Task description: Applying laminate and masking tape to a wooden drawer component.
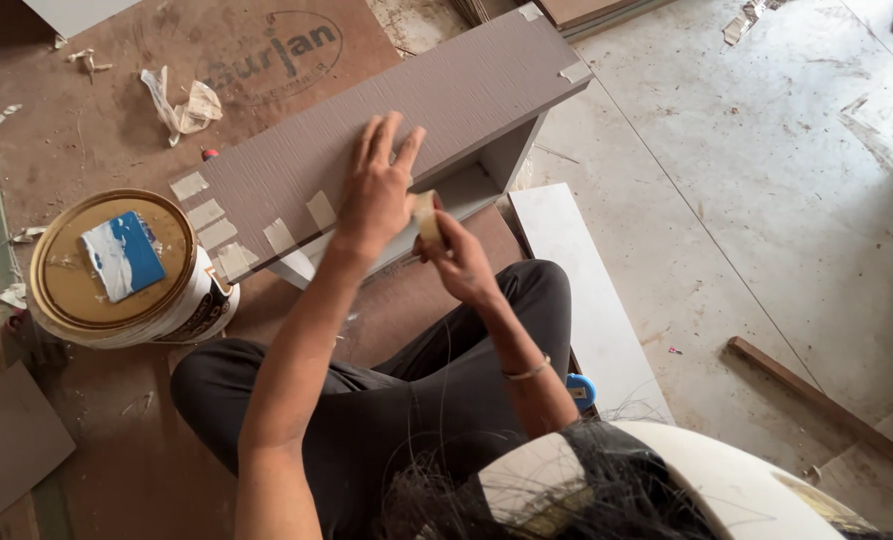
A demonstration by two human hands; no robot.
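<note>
A person sits cross-legged on a brown board floor, a long grey-brown wooden box [387, 120] lying before the knees with its open side turned toward the lap. The left hand [377, 185] rests flat on the top face, fingers spread, apparently pressing the box down so that it does not shift. The right hand [457, 258], just beside the left at the box's near edge, is pinched around a small roll of masking tape [427, 215]; held this close to the edge, the tape seems placed for a strip to reach the joint. Several short tape strips [217, 225] already bridge the near-left corner of the box, seemingly to hold the edging against the panel. A round tin with a gold lid [107, 265] stands at the left edge of the floor, within arm's reach, a blue-and-white scraper [125, 255] laid on its lid. A white board [577, 290] lies along the person's right side
</note>
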